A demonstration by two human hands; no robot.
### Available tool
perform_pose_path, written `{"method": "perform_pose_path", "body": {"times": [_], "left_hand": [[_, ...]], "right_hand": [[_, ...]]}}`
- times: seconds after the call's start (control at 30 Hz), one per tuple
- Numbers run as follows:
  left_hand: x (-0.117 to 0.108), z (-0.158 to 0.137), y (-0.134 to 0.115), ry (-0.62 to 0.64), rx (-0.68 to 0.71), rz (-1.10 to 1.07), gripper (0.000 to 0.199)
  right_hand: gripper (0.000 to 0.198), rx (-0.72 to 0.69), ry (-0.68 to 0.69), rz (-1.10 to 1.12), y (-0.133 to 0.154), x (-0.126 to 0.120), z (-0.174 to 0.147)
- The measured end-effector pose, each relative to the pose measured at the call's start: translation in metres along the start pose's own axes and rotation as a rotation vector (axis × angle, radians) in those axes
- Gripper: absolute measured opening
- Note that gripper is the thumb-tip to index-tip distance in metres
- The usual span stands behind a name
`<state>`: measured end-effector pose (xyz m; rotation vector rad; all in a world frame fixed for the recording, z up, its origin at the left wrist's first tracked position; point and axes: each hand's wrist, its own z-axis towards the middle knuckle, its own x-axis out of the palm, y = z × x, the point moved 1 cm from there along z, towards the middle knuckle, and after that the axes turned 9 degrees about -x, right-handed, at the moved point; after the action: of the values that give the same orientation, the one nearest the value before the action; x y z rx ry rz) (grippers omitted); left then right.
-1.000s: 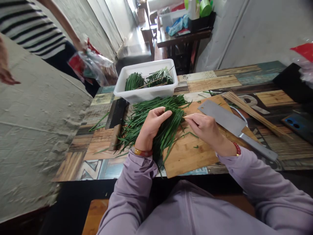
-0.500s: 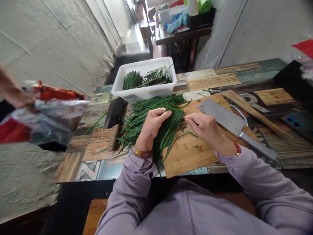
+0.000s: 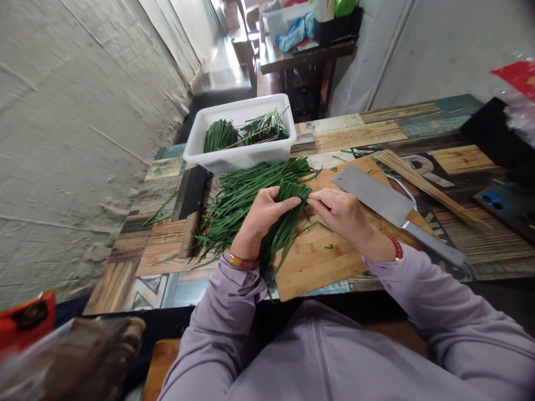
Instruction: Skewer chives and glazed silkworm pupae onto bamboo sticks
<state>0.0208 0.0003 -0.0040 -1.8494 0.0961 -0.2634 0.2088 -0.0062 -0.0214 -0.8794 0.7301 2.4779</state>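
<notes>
My left hand [image 3: 267, 214] is closed round a bunch of garlic chives [image 3: 290, 195], its thumb lying across the blades. The bunch hangs down over the left edge of a wooden cutting board [image 3: 309, 270]. Fingers pinched, my right hand [image 3: 340, 214] touches the right side of that bunch; whatever sits between its fingertips is too small to make out. A loose pile of garlic chives [image 3: 234, 200] spreads left of the board. On the board's right side rests a cleaver [image 3: 374, 192], handle towards me.
Behind the pile stands a white plastic tub [image 3: 238, 161] with chive bunches and thin sticks. Bamboo skewers [image 3: 426, 184] lie right of the cleaver. A dark-bladed knife [image 3: 190, 195] is at left, a phone [image 3: 505, 203] at far right. Blurred bags [image 3: 62, 356] fill the lower left.
The other person's arm at the left has gone out of view, and the bags there have come lower and closer. My hands stay at the bunch; the view has shifted slightly.
</notes>
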Motion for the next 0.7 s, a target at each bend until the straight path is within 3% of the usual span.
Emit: {"method": "perform_pose_path", "body": {"times": [0.13, 0.37, 0.7], "left_hand": [[0.001, 0.0, 0.001, -0.013, -0.008, -0.016, 0.036], [0.001, -0.003, -0.001, -0.031, 0.014, 0.041, 0.032], [0.004, -0.002, 0.0, -0.004, 0.012, 0.053, 0.034]], "right_hand": [[0.015, 0.063, -0.016, 0.07, -0.001, 0.002, 0.002], [0.018, 0.341, 0.022, 0.289, -0.001, 0.0, 0.017], [0.012, 0.316, 0.039, 0.297, 0.002, 0.0, 0.019]]}}
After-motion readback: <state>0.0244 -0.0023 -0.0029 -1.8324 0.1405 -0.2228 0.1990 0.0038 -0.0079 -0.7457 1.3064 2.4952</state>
